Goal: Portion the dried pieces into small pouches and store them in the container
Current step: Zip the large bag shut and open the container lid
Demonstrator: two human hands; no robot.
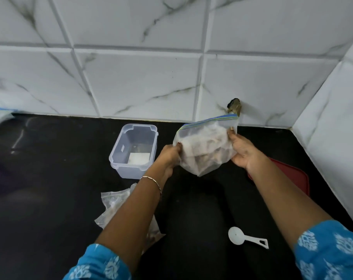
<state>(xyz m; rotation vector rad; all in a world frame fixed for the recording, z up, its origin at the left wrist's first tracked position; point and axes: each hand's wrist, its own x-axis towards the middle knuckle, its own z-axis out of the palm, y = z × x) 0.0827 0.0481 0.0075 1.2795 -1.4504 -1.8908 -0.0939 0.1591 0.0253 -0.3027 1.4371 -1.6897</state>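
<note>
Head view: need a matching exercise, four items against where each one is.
Things:
1. zip bag
2. clear container
3. white scoop
4. red lid

Places:
A. lying on the counter, near edge, between the forearms
B. partly hidden behind the right forearm
C. held up between the left hand and the right hand
D. standing open on the counter, left of the hands

Pairs: 1-C, 2-D, 3-A, 4-B

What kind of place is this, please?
Probably a home kitchen: a black countertop against marble-look wall tiles, with a clear plastic container and a white scoop on it.
</note>
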